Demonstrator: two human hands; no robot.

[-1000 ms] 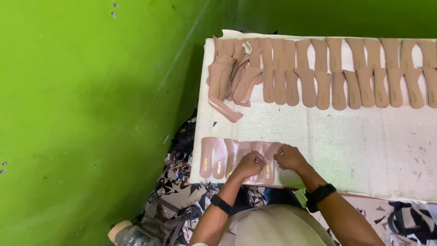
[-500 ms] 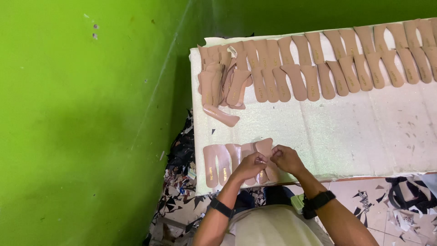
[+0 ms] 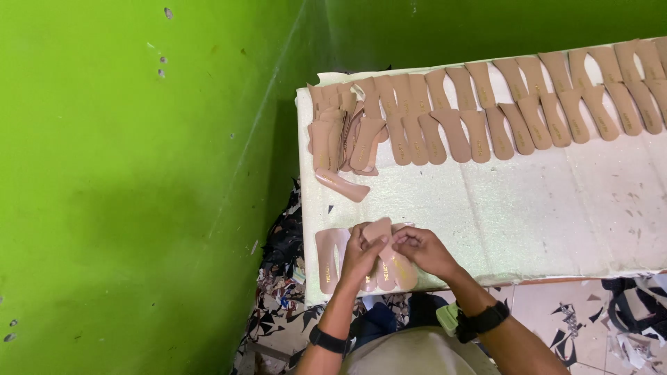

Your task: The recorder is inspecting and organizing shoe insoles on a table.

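Both hands meet over a tan insole piece (image 3: pixel 379 229) at the tabletop's (image 3: pixel 542 222) near edge — the left hand (image 3: pixel 361 253) and right hand (image 3: pixel 420 248) each close their grip on it, above a small fanned stack of insoles (image 3: pixel 330 260) — green wall (image 3: pixel 139 173) alongside.

The left hand (image 3: pixel 360 253) and right hand (image 3: pixel 422 250) covered much of the small fan of tan insoles (image 3: pixel 328 258), so their count could not be told. The long insole row (image 3: pixel 528 111) ran off the right edge, and the gold print on each piece was too small to read.
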